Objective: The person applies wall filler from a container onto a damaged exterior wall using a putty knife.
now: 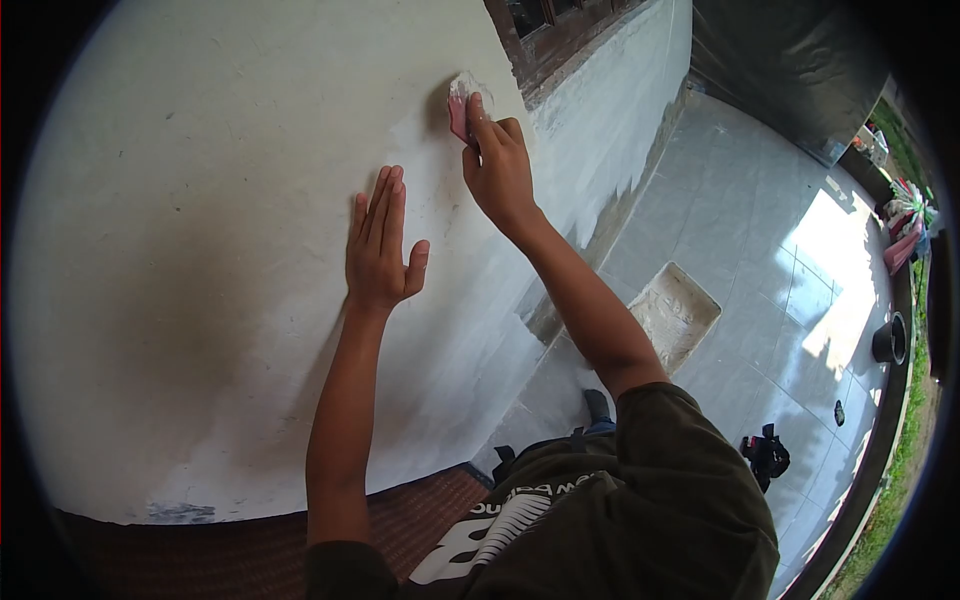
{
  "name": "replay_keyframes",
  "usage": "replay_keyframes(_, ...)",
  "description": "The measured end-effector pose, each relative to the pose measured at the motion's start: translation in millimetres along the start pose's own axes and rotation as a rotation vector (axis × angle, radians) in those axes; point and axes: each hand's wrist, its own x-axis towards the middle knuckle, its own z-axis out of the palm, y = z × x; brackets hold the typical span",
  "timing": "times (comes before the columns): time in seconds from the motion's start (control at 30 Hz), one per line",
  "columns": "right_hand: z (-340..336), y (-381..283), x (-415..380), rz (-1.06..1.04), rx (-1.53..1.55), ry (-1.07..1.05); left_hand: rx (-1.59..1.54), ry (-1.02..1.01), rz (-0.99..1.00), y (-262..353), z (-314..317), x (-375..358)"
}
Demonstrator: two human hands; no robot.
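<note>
My right hand [500, 175] grips a pinkish-red putty scraper [459, 115] against the pale wall [250, 120], near the window corner. White putty coats the scraper's upper end, and the index finger lies stretched along it. Lower and to the left, my left hand [378, 245] is held flat at the wall, its fingers straight and the thumb apart. Nothing is in it. Whitish smears show on the wall around and below the scraper.
A shallow tray [711, 318] with whitish residue lies on the grey tiled floor [745, 230]. A brown window frame [530, 50] is above right. A black bucket [888, 342] and a dark bundle [766, 455] stand at right. A brown woven surface [250, 555] runs below the wall.
</note>
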Motion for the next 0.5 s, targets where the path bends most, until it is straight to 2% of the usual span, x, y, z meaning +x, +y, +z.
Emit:
replay_keyframes(0.2,26.2,-12.6,-32.5,0.068,-0.071,-0.101,-0.006,0.007,0.003,-0.5,-0.1,0.6)
replay_keyframes(0.27,22.7,-31.9,-56.7,0.121,-0.014,-0.136,-0.006,0.007,-0.003,0.3,-0.2,0.1)
replay_keyframes(0.33,3.6,-54.0,-74.7,0.254,0.209,-0.251,-0.002,0.007,0.001,-0.8,-0.1,2.0)
replay_keyframes(0.4,-12.7,-61.7,-76.2,0.277,0.283,-0.252,-0.01,0.049,0.008,-0.7,0.7,1.5)
replay_keyframes(0.47,-20.9,-60.3,-70.7,0.348,0.365,-0.162,-0.007,0.025,0.0,-0.4,-0.1,0.4)
replay_keyframes(0.5,-20.0,-53.4,-59.5,0.294,0.33,-0.062,-0.004,0.006,-0.001,-0.2,-0.1,0.8)
